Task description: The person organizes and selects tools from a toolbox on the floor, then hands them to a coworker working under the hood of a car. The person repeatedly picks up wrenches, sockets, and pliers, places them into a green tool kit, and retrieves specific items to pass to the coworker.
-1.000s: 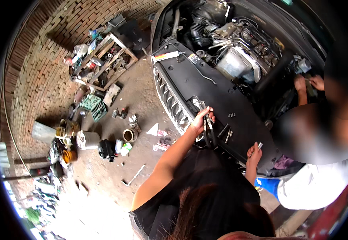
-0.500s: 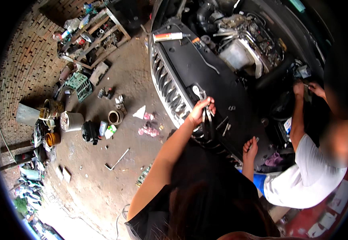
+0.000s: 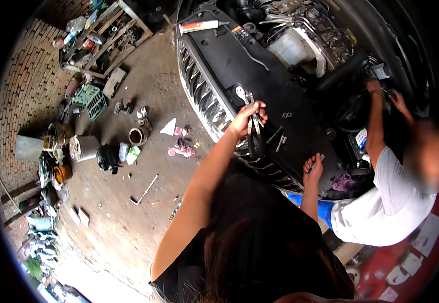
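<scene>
My left hand [image 3: 249,119] is closed over the front edge of the car's black cover panel [image 3: 229,60]. It grips pliers [image 3: 256,132], whose dark handles hang below the fingers and whose metal jaws point up past them. Beside the jaws shows a round silver tool head [image 3: 239,92], like a ratchet's; whether my hand holds it too, I cannot tell. Further right, my right hand [image 3: 312,168] is curled around a small silver metal piece [image 3: 322,157], mostly hidden by the fingers. Between the hands, small metal tool pieces [image 3: 281,142] lie on the panel.
A co-worker in a grey shirt [image 3: 396,174] leans in at the right, both hands in the engine bay [image 3: 300,48]. On the panel lies a white and orange tube [image 3: 199,26]. The floor at left holds buckets [image 3: 84,148], a green crate [image 3: 90,101] and an L-shaped wrench [image 3: 144,190].
The whole view has shifted, so the car and floor things sit higher and slightly further left. Both my hands keep their grips, with little movement relative to the panel.
</scene>
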Action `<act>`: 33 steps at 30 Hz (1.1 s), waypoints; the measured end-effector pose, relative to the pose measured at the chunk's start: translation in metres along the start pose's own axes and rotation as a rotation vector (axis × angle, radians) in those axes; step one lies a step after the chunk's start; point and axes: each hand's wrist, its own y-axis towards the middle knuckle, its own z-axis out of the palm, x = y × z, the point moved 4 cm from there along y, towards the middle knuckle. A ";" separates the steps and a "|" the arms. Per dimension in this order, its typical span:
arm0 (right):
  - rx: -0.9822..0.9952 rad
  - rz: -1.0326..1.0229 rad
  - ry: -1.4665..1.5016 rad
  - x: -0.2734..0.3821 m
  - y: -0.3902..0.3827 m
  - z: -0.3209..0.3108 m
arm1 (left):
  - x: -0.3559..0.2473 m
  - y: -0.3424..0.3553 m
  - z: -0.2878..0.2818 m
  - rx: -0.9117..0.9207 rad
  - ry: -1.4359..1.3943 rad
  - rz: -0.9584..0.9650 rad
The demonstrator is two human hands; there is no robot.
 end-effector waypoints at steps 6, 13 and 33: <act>0.046 0.006 -0.010 -0.005 0.001 0.010 | -0.008 -0.029 -0.002 0.176 -0.117 0.141; 0.122 -0.026 -0.049 -0.007 0.001 0.003 | 0.000 -0.185 -0.044 -0.272 -0.208 0.533; 0.155 -0.131 -0.214 0.002 0.009 0.016 | 0.149 -0.563 -0.131 -1.080 -0.844 1.593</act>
